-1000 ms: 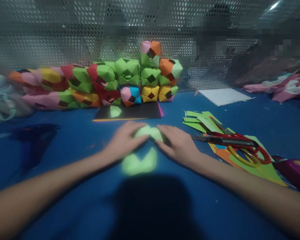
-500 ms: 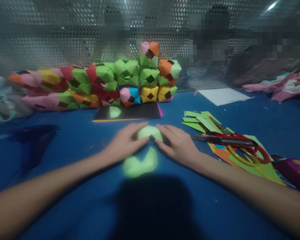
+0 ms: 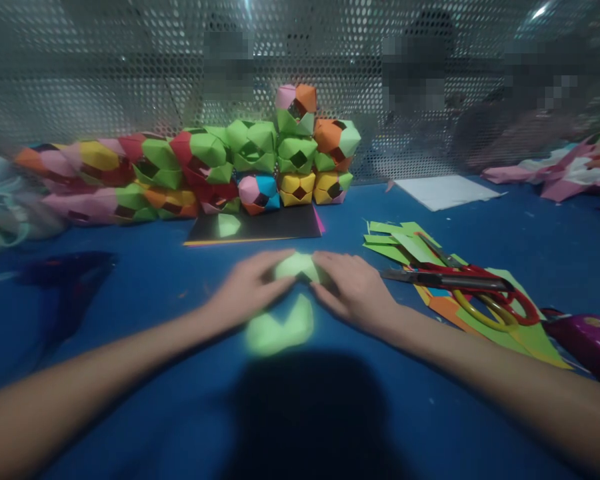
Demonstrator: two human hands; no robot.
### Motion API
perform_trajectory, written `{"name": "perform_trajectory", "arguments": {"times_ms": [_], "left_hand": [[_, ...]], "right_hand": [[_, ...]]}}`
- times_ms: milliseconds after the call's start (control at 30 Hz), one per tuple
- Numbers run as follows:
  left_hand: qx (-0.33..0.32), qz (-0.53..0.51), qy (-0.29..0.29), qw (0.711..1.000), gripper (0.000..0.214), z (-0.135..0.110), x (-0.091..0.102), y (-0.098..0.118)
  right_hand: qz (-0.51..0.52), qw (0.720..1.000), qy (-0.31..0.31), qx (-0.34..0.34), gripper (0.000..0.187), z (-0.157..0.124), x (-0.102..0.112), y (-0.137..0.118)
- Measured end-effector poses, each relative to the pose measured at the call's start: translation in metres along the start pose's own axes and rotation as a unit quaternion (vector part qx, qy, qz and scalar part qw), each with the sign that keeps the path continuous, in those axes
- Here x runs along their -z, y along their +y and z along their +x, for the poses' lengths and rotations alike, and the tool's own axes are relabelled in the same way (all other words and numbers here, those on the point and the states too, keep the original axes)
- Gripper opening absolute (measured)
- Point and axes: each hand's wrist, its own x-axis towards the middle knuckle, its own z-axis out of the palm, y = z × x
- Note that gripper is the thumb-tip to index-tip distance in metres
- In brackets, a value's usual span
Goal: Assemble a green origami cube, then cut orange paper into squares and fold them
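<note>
Blue table (image 3: 145, 280), kinda dim, with a perforated metal screen (image 3: 105, 67) along the back. The light green folded paper (image 3: 280, 330) lies mid-table, and the left hand (image 3: 247, 287) and right hand (image 3: 355, 287) press its far end, fingers stretched flat, not gripping. Stacked paper cubes (image 3: 260, 150) lean on the screen behind a black sheet (image 3: 270, 223). Scissors (image 3: 460, 281) sit on paper scraps (image 3: 405, 243) to the right.

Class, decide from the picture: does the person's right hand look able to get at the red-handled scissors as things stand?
Probably yes. The right hand rests on the light green paper; the scissors lie to its right on paper scraps, with only bare blue table between them.
</note>
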Motion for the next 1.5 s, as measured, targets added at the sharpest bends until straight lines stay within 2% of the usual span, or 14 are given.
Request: {"name": "perform_trajectory", "arguments": {"times_ms": [167,367,500,733,800,1000,1133,1167,1233,1267,1367,1500], "left_hand": [[0.007,-0.004,-0.021,1.0,0.049,0.0,0.002,0.003],[0.014,-0.011,-0.03,0.999,0.05,0.001,0.003,0.006],[0.058,-0.04,-0.026,0.997,0.059,0.002,0.006,0.01],[0.087,-0.113,0.022,0.99,0.06,0.004,0.008,0.006],[0.08,-0.114,0.021,0.99,0.057,0.004,0.007,0.005],[0.057,-0.084,-0.024,0.995,0.046,0.004,0.006,0.009],[0.069,-0.081,-0.004,0.994,0.053,0.004,0.017,0.02],[0.061,-0.074,-0.018,0.995,0.051,0.003,0.022,0.026],[0.024,-0.039,-0.093,0.995,0.046,0.0,0.034,0.038],[-0.005,-0.008,-0.151,0.989,0.045,-0.003,0.04,0.045],[-0.066,0.094,-0.253,0.961,0.052,-0.014,0.052,0.06],[-0.092,0.145,-0.351,0.921,0.018,-0.022,0.053,0.062]], "right_hand": [[-0.036,0.999,-0.021,0.015,0.036,0.001,0.001,-0.003],[-0.007,0.999,-0.032,-0.011,0.036,0.001,0.0,-0.003],[0.077,0.994,-0.023,-0.077,0.035,0.002,0.0,0.001],[0.208,0.96,-0.027,-0.185,0.035,0.007,0.003,0.007],[0.208,0.96,-0.034,-0.185,0.034,0.007,0.003,0.007],[0.193,0.973,-0.028,-0.127,0.035,0.005,0.004,0.005],[0.192,0.961,-0.034,-0.196,0.036,0.005,0.005,0.008],[0.19,0.958,-0.034,-0.213,0.037,0.005,0.006,0.009],[0.193,0.952,-0.029,-0.238,0.037,0.006,0.006,0.01],[0.201,0.948,-0.027,-0.247,0.037,0.006,0.006,0.011],[0.239,0.931,-0.02,-0.275,0.037,0.006,0.007,0.012],[0.252,0.917,-0.024,-0.307,0.037,0.007,0.008,0.013]]}}
